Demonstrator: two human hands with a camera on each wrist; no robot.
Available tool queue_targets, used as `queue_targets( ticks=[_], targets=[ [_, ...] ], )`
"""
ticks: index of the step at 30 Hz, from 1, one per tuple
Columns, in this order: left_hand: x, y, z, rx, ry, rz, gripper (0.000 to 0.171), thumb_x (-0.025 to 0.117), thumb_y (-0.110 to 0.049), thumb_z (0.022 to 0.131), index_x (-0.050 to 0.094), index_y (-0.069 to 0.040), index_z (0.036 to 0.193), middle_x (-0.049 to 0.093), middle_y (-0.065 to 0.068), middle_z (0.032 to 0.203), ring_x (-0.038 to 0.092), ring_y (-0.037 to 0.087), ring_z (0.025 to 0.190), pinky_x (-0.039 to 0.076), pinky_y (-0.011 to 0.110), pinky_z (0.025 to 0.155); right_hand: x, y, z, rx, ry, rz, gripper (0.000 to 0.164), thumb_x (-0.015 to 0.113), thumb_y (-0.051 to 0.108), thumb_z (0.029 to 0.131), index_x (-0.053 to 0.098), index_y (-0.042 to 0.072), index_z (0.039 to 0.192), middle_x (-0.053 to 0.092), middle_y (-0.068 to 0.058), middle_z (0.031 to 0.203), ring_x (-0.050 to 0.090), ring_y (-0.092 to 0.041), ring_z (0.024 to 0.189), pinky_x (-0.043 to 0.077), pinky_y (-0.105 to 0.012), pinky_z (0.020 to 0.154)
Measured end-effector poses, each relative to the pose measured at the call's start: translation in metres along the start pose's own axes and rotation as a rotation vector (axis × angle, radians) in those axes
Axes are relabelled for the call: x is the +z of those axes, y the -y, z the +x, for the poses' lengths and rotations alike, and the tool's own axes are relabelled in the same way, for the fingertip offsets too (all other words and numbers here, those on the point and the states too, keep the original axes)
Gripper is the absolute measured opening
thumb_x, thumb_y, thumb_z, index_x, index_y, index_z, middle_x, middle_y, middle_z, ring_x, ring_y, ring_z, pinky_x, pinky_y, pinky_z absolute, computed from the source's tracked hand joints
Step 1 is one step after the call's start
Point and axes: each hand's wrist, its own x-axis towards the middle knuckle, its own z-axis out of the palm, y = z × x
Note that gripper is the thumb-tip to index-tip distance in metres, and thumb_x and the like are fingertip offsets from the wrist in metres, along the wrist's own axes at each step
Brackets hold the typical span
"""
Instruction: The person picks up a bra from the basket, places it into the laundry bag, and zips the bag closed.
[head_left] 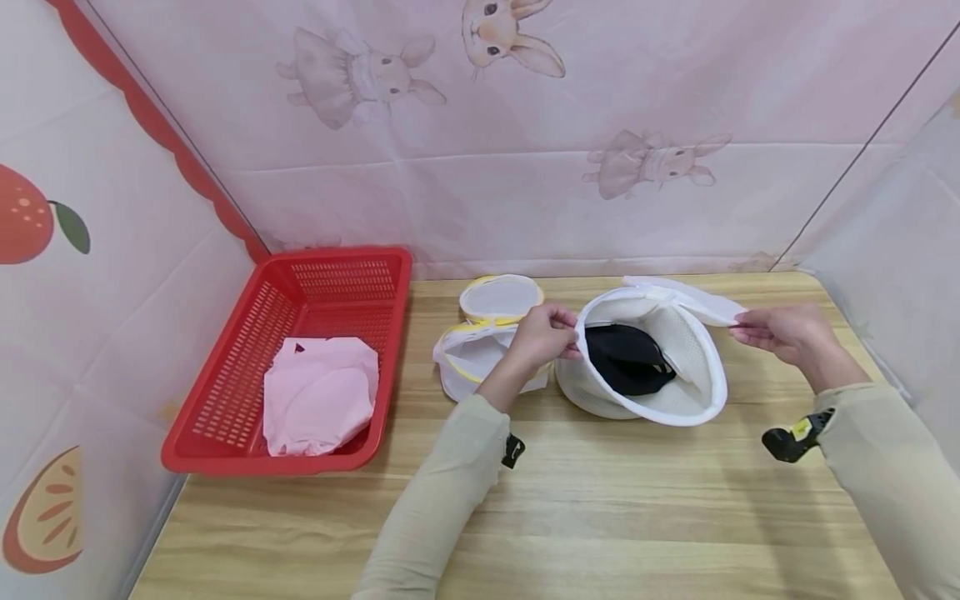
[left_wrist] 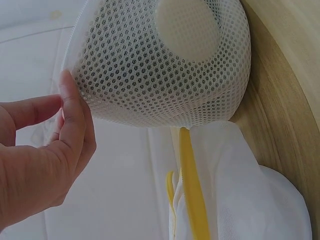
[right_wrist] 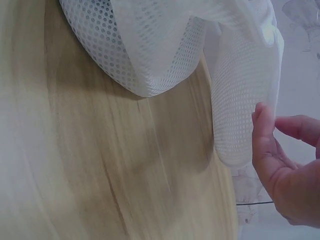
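On the wooden worktop [head_left: 600, 517], an open round white mesh bag [head_left: 696, 350] holds a black cloth item [head_left: 624, 360], just beside a white bag with yellow trim [head_left: 472, 357]. The left hand [head_left: 544, 340] pinches the round bag's rim [head_left: 684, 421] between thumb and fingers; the right hand [head_left: 786, 333] likewise pinches its white flap [head_left: 701, 302].

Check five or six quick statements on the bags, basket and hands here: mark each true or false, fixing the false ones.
1. A pink fabric item lies in the red basket. True.
2. A black item lies outside the white mesh bag. False: it lies inside.
3. The left hand holds the white mesh bag. True.
4. The right hand is in the red basket. False: it holds the flap of the white mesh bag.
5. The yellow-trimmed bag is closed. False: it is open.
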Motion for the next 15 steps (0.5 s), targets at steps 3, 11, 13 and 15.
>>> queue_targets(
  ticks=[3, 11, 13, 15],
  targets=[
    [0.0003, 0.0003, 0.0001, 0.001, 0.001, 0.005, 0.011, 0.056, 0.011, 0.083, 0.055, 0.003, 0.09, 0.049, 0.007, 0.075, 0.053, 0.014, 0.058, 0.054, 0.025, 0.057, -0.003, -0.002, 0.0031, 0.067, 0.047, 0.007, 0.032, 0.04, -0.007, 0.09, 0.062, 0.001, 0.068, 0.065, -0.012, 0.068, 0.066, -0.018, 0.065, 0.054, -0.026, 0.068],
    [0.0005, 0.0005, -0.0002, 0.009, -0.001, 0.018, 0.01, 0.056, 0.01, 0.083, 0.055, 0.003, 0.09, 0.05, 0.007, 0.075, 0.054, 0.014, 0.06, 0.054, 0.025, 0.056, 0.0, 0.0001, 0.0009, -0.011, -0.012, -0.028, 0.029, 0.043, -0.009, 0.088, 0.058, 0.003, 0.067, 0.063, -0.007, 0.063, 0.063, -0.012, 0.058, 0.053, -0.021, 0.059],
    [0.0007, 0.0007, 0.0003, 0.011, -0.004, 0.01, 0.01, 0.056, 0.011, 0.083, 0.055, 0.004, 0.09, 0.05, 0.007, 0.076, 0.054, 0.015, 0.059, 0.054, 0.025, 0.056, 0.0008, 0.002, 0.0, -0.085, -0.041, -0.015, 0.032, 0.044, -0.011, 0.086, 0.061, 0.005, 0.064, 0.063, -0.006, 0.062, 0.063, -0.012, 0.057, 0.053, -0.021, 0.058],
    [0.0005, 0.0011, 0.0009, 0.008, -0.01, -0.002, 0.011, 0.055, 0.011, 0.083, 0.055, 0.004, 0.09, 0.051, 0.008, 0.076, 0.055, 0.015, 0.059, 0.054, 0.025, 0.057, 0.0005, 0.0045, -0.0007, -0.164, -0.052, 0.036, 0.034, 0.046, -0.015, 0.084, 0.064, 0.005, 0.063, 0.063, -0.006, 0.063, 0.063, -0.014, 0.056, 0.053, -0.022, 0.056]
  ],
)
